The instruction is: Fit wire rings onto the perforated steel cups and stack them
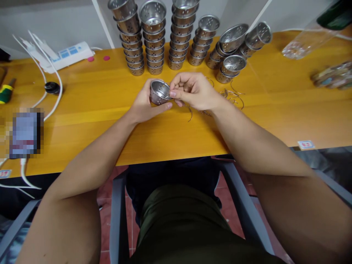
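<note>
The left hand (144, 102) is wrapped around a small perforated metal cup (157, 96), its thumb along the near side, over the middle of the desk (96, 121). The cup looks thin-walled: light and stiff, I'd say, hardly fragile, though the smooth metal may slip; the outer wall below the rim seems the surest hold. At its right rim, the right hand (189, 91) is closed in a thumb-and-finger pinch; I can't tell on what. Farther right lie thin bent wires (233, 96), probably springy and quick to tangle, best pinched singly.
</note>
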Demonstrator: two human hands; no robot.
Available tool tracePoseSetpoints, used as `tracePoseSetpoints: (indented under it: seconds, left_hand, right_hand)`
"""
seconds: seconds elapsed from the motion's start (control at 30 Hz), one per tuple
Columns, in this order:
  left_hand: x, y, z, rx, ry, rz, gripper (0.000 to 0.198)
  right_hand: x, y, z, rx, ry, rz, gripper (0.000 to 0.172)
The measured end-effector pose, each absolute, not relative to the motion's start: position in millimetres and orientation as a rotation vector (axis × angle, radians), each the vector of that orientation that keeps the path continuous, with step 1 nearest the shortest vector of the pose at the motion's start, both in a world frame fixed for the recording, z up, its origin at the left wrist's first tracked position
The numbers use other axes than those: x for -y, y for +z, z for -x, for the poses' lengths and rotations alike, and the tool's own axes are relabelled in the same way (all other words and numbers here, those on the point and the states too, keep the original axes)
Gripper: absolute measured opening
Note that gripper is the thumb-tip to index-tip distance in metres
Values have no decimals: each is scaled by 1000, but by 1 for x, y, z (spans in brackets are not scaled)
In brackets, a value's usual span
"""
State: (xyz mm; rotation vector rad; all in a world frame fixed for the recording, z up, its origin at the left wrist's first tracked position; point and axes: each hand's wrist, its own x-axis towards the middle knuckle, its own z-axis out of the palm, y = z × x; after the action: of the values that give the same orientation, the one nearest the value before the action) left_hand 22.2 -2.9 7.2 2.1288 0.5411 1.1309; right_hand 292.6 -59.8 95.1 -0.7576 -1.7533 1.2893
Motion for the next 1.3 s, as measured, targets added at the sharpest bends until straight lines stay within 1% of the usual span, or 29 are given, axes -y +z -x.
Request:
tracePoseSetpoints:
  seconds: [0.07,0.23,0.4,0.5,0.7,0.83,0.93,1.0,1.1,1.23,1.3]
  left_hand:
    - [3,9,-22,-540,1140,-2159,96]
    - [7,14,-24,-664,1143,-2106,96]
    - [10,13,-23,-647,1140,-2123,87]
    - [8,10,-21,-654,1147,-2132,87]
    - [2,3,-22,-598,1196,-2162,94]
    - [-3,1,-20,-662,1263,-2159,104]
    - [-8,0,-18,-634,1319,-2146,110]
    - [-9,0,-18,-604,1336,-2151,115]
    - [-6,3,-19,-629,1290,-2135,118]
    - [2,10,-20,-603,1285,-2108,110]
    - [4,12,-19,-627,1214,-2133,114]
  right_hand:
    - [62,96,-290,1739,1268,781,74]
    - [62,93,-288,1730,1239,801,74]
    - [61,91,-288,1738,1234,786,74]
    - [61,89,-289,1744,1233,768,75]
    - [55,82,-287,1772,1159,757,73]
    - [53,81,-290,1785,972,837,78]
    - [53,80,-295,1893,794,856,72]
    - [53,78,-296,2002,659,805,71]
    - [51,69,-295,2147,504,693,76]
    - [47,56,-287,2164,445,683,80]
    - [45,52,-282,2118,447,727,90]
